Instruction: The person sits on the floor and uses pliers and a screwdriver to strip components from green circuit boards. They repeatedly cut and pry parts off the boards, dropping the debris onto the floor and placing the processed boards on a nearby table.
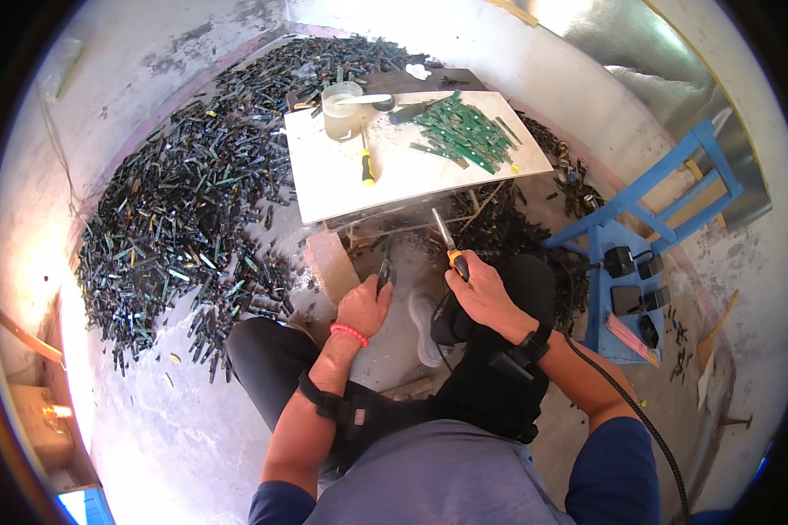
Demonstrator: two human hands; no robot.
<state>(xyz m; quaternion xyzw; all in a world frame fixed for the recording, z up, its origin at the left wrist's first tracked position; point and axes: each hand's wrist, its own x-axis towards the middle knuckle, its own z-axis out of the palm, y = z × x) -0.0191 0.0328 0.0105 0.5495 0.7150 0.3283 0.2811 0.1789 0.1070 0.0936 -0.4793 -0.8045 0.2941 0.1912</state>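
My right hand (pixel 484 291) is wrapped round a soldering iron (pixel 447 238) with a metal barrel and an orange and black handle. Its barrel points up toward the near edge of a white board (pixel 324 188). In my left hand (pixel 365 306) is a slim dark piece (pixel 384 273), pointing away from me; its exact kind is too small to tell. Both hands are above my knees, apart from each other. On the board lie a heap of green circuit board strips (pixel 464 131) and a yellow-and-black screwdriver (pixel 367 166). A clear plastic cup (pixel 341 118) stands there too, with a white-handled tool across it.
A large heap of dark strips (pixel 184 201) covers the floor at left and behind the board. At right stands a blue chair (pixel 617 262) with black adapters (pixel 620 262) on it. A black cord (pixel 626 398) runs along my right arm. A brown panel (pixel 331 267) leans below the board.
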